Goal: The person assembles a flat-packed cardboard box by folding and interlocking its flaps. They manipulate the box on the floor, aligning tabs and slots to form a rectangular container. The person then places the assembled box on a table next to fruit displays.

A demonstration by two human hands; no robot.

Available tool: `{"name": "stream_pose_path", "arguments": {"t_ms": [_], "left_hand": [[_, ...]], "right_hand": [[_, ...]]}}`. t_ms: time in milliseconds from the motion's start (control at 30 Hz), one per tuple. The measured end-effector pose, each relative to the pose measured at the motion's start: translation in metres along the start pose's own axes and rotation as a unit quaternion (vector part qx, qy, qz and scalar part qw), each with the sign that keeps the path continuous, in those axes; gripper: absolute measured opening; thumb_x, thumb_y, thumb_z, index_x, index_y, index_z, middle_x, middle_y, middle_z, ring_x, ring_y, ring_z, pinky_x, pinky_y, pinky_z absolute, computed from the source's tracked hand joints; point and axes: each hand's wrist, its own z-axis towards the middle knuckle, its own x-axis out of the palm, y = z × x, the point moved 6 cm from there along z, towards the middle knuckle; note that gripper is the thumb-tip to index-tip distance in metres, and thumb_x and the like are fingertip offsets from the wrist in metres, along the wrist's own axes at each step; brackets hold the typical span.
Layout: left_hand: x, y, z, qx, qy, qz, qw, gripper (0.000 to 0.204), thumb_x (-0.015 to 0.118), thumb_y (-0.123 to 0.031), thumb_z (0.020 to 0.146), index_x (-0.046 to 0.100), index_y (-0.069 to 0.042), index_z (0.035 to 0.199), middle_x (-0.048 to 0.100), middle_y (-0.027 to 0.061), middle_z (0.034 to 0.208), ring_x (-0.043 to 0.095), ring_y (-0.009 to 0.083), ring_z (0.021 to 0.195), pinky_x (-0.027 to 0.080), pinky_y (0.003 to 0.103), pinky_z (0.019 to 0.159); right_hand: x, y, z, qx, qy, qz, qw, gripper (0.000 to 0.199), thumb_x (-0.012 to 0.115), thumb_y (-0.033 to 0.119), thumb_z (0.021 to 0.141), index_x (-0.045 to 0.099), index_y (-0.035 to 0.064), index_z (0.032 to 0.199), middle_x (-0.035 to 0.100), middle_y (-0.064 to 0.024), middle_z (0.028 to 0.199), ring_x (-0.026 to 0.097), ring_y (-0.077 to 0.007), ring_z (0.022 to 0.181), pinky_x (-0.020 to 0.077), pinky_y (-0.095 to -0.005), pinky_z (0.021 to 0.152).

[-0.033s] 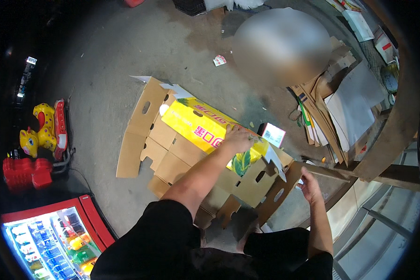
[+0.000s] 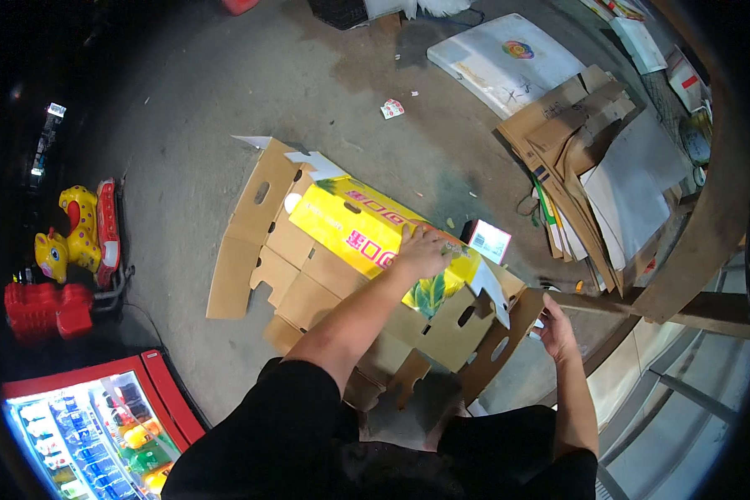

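Observation:
A large opened-out cardboard box [image 2: 308, 271] lies on the floor in front of me, its brown inside upward. One long panel [image 2: 342, 223] is folded over and shows a yellow printed face with pink lettering and green leaves. My left hand [image 2: 425, 252] rests on this panel with its fingers spread, pressing from above. At the right end, a brown flap with an oval handle hole [image 2: 498, 348] stands up. My right hand [image 2: 557, 331] is beside that flap's outer edge, fingers loosely bent and apart; whether the fingertips touch the cardboard is unclear.
Flattened cardboard [image 2: 550, 125] is piled at the right, beside a white foam lid [image 2: 508, 62]. A small white-topped box [image 2: 487, 240] stands just beyond the yellow panel. At the left are a red drinks cooler [image 2: 171, 400] and a yellow animal ride [image 2: 79, 229]. A wooden beam [image 2: 592, 307] borders the right.
Both hands and the box keep nearly the same places, with only a tiny shift. The foam lid, covered by a blurred patch before, now shows plainly.

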Motion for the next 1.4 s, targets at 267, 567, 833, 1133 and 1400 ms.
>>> {"name": "stream_pose_path", "arguments": {"t_ms": [267,567,833,1133,1400], "left_hand": [[0.115,0.03,-0.031,0.009,-0.09,-0.027,0.996,0.075,0.037,-0.059,0.094,0.007,-0.025,0.155,-0.007,0.0114,0.16,-0.007,0.0362,0.147,-0.007,0.057,0.114],[0.174,0.061,0.001,0.005,-0.069,0.002,0.998,0.079,0.032,-0.064,0.093,0.001,-0.025,0.155,-0.013,0.0112,0.16,-0.013,0.0364,0.146,-0.01,0.057,0.113],[0.177,0.059,0.011,0.011,-0.071,-0.001,0.997,0.079,0.036,-0.063,0.093,0.005,-0.025,0.155,-0.011,0.0121,0.16,-0.012,0.0363,0.146,-0.009,0.056,0.114],[0.189,0.064,0.016,0.045,-0.153,-0.008,0.987,0.08,0.039,-0.063,0.091,0.009,-0.026,0.155,-0.009,0.0114,0.16,-0.011,0.0355,0.146,-0.011,0.058,0.112],[0.185,0.062,0.013,0.02,-0.124,-0.014,0.992,0.079,0.038,-0.063,0.092,0.007,-0.027,0.155,-0.009,0.01,0.161,-0.011,0.0351,0.146,-0.009,0.058,0.113]], "right_hand": [[-0.009,0.013,0.026,-0.101,-0.155,-0.116,0.976,0.068,0.056,0.015,0.082,0.023,0.0202,0.142,0.05,-0.0072,0.119,0.05,-0.0246,0.112,0.0413,-0.0462,0.089],[0.111,0.013,0.053,-0.321,-0.084,-0.384,0.861,0.073,0.048,0.0,0.083,0.028,0.0186,0.15,0.031,-0.0161,0.153,0.031,-0.0261,0.141,0.0256,-0.0367,0.114],[-0.006,-0.11,0.088,-0.07,-0.176,-0.076,0.979,0.077,0.037,0.066,0.093,0.036,0.0101,0.147,0.045,-0.0066,0.139,0.039,-0.0211,0.13,0.0318,-0.0352,0.108],[0.013,-0.149,0.124,-0.084,-0.085,0.244,0.962,0.062,0.042,0.059,0.095,0.055,0.0046,0.123,0.062,-0.0092,0.106,0.061,-0.0254,0.094,0.0511,-0.0372,0.084],[0.099,-0.119,0.046,-0.079,-0.047,0.152,0.984,0.052,0.039,0.048,0.099,0.05,0.006,0.127,0.057,-0.0126,0.116,0.053,-0.0251,0.108,0.0439,-0.0422,0.094]]}}
